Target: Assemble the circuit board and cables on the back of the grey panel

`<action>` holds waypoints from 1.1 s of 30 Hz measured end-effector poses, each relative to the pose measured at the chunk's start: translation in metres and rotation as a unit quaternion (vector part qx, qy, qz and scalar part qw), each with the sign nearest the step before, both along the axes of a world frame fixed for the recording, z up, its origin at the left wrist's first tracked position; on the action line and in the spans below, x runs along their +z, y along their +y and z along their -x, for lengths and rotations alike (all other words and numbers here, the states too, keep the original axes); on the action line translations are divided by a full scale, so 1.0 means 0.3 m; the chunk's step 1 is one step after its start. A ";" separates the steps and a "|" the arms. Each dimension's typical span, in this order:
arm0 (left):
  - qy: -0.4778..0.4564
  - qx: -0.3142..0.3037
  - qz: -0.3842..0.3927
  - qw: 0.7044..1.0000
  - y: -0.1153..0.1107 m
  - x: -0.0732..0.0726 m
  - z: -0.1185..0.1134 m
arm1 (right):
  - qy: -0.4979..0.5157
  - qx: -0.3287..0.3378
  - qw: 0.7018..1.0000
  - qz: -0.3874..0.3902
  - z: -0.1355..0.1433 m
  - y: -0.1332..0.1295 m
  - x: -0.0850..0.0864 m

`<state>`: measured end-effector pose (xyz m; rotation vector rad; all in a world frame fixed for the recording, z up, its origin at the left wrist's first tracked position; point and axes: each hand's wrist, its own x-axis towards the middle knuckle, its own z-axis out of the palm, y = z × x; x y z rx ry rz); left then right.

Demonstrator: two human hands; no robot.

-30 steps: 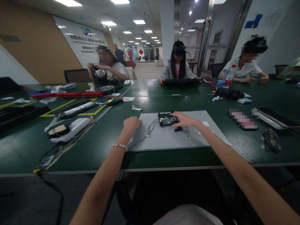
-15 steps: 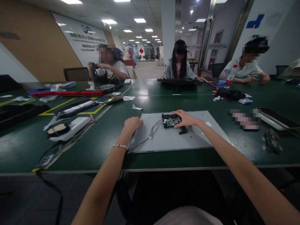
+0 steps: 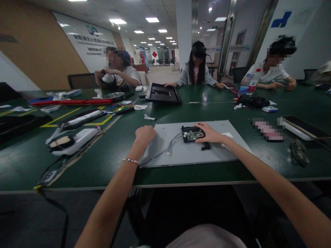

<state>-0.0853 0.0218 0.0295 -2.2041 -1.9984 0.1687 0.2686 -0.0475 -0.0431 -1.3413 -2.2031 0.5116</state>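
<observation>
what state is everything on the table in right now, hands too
left hand: closed, at the panel's left edge
right hand: curled around the circuit board's right end
circuit board: in an open black frame, parts showing
panel: lying flat
cable: loosely curved across the panel
bottles: upright, caps on
black tray: tilted, held by someone opposite

This looks like an office with a big green table (image 3: pixel 108 175), a wall sign (image 3: pixel 82 38) far left, and ceiling lights (image 3: pixel 152 20).
</observation>
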 end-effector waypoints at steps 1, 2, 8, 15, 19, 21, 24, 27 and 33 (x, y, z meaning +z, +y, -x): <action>-0.001 0.001 -0.008 1.000 -0.002 0.002 -0.003 | -0.002 -0.002 1.000 -0.001 -0.003 -0.002 -0.001; -0.002 0.004 -0.018 1.000 -0.003 0.004 -0.007 | -0.001 -0.003 1.000 -0.002 -0.006 -0.005 -0.002; -0.089 -0.092 -0.107 0.986 0.006 0.003 -0.021 | -0.003 -0.010 1.000 -0.012 -0.011 -0.016 -0.010; -0.305 -0.359 -0.014 0.882 -0.007 -0.056 -0.087 | -0.031 -0.023 0.997 -0.064 -0.007 -0.013 -0.018; -0.305 -0.370 0.126 0.868 -0.042 -0.048 -0.156 | -0.038 -0.033 0.996 -0.079 -0.006 -0.016 -0.021; -0.287 -0.376 0.178 0.863 -0.048 -0.039 -0.187 | -0.037 -0.032 0.996 -0.075 -0.007 -0.016 -0.023; -0.278 -0.378 0.219 0.856 -0.040 -0.042 -0.225 | -0.033 -0.034 0.997 -0.064 -0.009 -0.016 -0.025; -0.291 -0.376 0.231 0.849 -0.029 -0.064 -0.247 | -0.051 -0.037 0.997 -0.055 -0.010 -0.022 -0.025; -0.301 -0.371 0.232 0.847 -0.026 -0.087 -0.243 | -0.058 -0.027 0.996 -0.057 0.000 -0.048 -0.019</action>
